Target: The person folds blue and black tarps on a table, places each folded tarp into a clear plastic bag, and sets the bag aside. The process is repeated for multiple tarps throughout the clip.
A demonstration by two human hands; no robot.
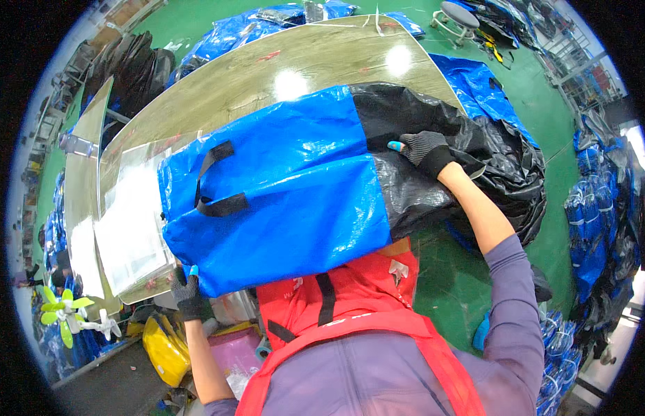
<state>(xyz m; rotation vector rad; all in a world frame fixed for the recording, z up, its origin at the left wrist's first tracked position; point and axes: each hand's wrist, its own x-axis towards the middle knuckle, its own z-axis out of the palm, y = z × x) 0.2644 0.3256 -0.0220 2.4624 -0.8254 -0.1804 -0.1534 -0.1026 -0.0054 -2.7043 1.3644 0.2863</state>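
A large blue and black bag (302, 187) of shiny woven plastic lies across the table in front of me. Its left part is blue, with a black strap handle (222, 206), and its right part is crumpled black sheeting. My left hand (186, 290), in a dark glove with blue fingertips, is closed at the bag's near left corner. My right hand (425, 152), in a grey and black glove, lies on the black part close to the blue seam. Its fingers are bent into the sheeting, and the blue-tipped thumb points left.
The table (246, 87) has a glossy, wood-patterned top, with clear plastic sheets (132, 229) at its left. A green fan (64, 312) and a yellow bag (166, 350) are at lower left. A stool (459, 15) stands beyond; bundled blue bags (589, 229) line the right.
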